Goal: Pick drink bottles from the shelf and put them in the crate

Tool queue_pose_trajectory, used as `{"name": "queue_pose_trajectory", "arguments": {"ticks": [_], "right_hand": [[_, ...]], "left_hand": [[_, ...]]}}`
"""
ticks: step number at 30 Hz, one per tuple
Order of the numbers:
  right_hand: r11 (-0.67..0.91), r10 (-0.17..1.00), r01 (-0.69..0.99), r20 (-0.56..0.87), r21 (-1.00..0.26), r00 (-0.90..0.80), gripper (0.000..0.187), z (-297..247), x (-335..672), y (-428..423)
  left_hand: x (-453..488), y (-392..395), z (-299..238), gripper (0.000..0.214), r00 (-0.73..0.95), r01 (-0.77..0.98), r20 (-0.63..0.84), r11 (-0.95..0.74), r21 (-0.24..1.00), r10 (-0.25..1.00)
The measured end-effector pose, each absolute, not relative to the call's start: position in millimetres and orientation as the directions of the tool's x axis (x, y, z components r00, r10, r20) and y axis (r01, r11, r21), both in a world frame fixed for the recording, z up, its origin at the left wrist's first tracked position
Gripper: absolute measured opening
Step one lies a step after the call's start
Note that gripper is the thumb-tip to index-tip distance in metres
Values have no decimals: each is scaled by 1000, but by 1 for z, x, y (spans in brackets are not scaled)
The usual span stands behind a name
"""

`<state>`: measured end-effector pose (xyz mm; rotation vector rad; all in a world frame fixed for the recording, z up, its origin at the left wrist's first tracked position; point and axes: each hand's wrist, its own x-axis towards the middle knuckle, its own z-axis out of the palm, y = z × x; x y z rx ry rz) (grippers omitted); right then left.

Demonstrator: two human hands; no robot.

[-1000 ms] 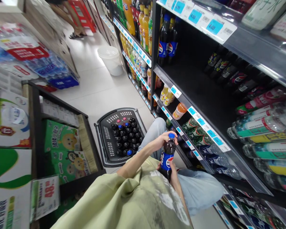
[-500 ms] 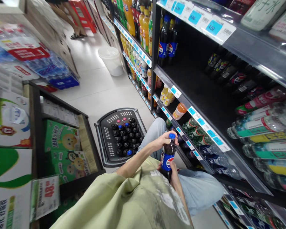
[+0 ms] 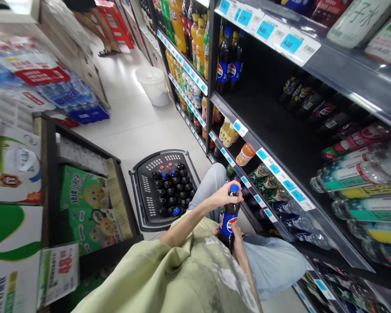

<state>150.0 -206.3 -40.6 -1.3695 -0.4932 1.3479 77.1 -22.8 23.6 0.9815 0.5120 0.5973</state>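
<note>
A dark cola bottle with a blue cap and a blue label (image 3: 230, 218) stands almost upright, slightly tilted, in front of my shirt. Around its neck, just under the cap, my left hand (image 3: 224, 195) is closed. Lower down, my right hand (image 3: 237, 239) grips the bottle beside its label, thumb along the side. To the left of my knee, a grey shopping basket (image 3: 143, 198) on the floor holds many dark-capped bottles (image 3: 171, 191), with a few blue and pink caps among them.
Tall drink shelves (image 3: 267, 126) rise on the right, with two blue-labelled cola bottles (image 3: 224, 61) on one level. A white bucket (image 3: 153, 87) sits on the floor ahead. Left is a rack of green boxes (image 3: 84, 187). Another person's legs (image 3: 99, 26) show beyond.
Both hands stay on the bottle in nearly the same place. The view has shifted slightly, and the fingers of my left hand have moved a little around the neck.
</note>
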Motion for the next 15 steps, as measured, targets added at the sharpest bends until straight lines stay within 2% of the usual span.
{"name": "queue_pose_trajectory", "arguments": {"ticks": [2, 4, 8, 11, 13, 15], "right_hand": [[-364, 842, -475, -501, -802, 201, 68, -47, 152, -205], [-380, 821, -532, -541, -757, 184, 61, -53, 152, -203], [-401, 817, -534, -554, -745, 159, 64, -64, 149, -199], [-404, 794, -552, -579, -730, 185, 67, -66, 146, -197], [-372, 796, -560, -565, -740, 218, 66, -64, 145, -198], [-364, 816, -538, -539, -760, 210, 65, -60, 145, -199]], "left_hand": [[78, -23, 22, 53, 721, -232, -145, 433, 871, 677], [79, -22, 20, 52, 707, -227, -160, 435, 871, 689], [72, -16, 18, 43, 685, -113, -186, 355, 928, 704], [59, -7, 22, 36, 644, 122, -128, 63, 990, 754], [50, -1, 27, 34, 641, 265, -62, -144, 953, 765], [42, 2, 33, 34, 658, 348, -41, -254, 903, 752]]}}
